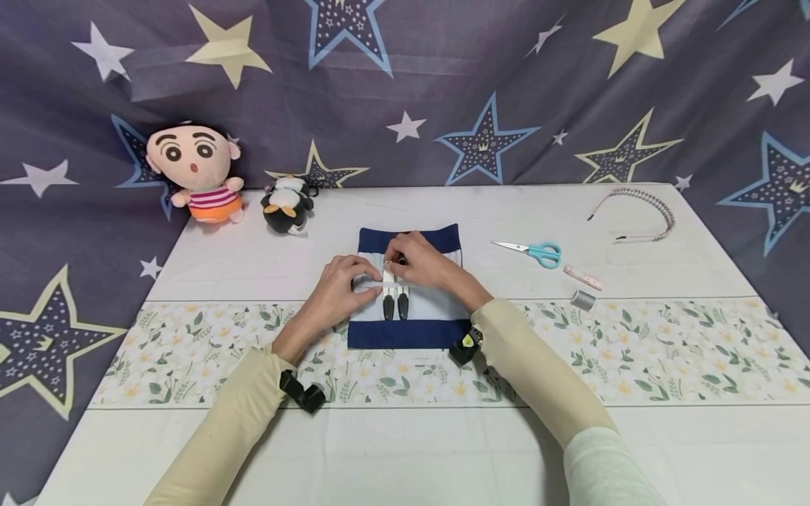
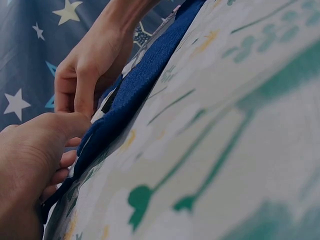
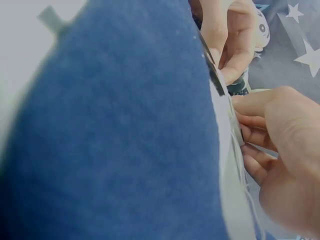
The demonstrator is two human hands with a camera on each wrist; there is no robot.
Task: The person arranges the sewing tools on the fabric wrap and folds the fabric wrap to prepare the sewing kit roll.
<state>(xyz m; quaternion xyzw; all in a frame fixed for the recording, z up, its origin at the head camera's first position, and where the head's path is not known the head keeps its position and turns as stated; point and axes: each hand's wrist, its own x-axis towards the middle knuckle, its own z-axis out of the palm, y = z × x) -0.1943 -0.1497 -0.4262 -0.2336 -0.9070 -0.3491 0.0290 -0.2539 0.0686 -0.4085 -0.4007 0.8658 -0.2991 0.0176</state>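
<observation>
A white cloth with navy end bands [image 1: 411, 335] lies on the table. On it, side by side, are two slender white pieces with dark, drop-shaped ends [image 1: 403, 306]; their exact kind is unclear. From the right, my right hand [image 1: 420, 260] pinches the upper end of the left slender piece [image 1: 389, 279]. My left hand [image 1: 344, 287] is at the cloth's left side, thumb and fingertips pinching a narrow white strip that crosses the pieces. Both hands also meet over the cloth in the left wrist view. In the right wrist view, a blue band [image 3: 125, 125] hides much of the work.
To the right are blue-handled scissors [image 1: 545, 255], a small pink item [image 1: 583, 277], a grey thread spool [image 1: 583, 301] and a headband [image 1: 667, 214]. A plush doll [image 1: 205, 176] and a penguin toy [image 1: 287, 205] stand at back left, before a starry curtain [image 1: 443, 77].
</observation>
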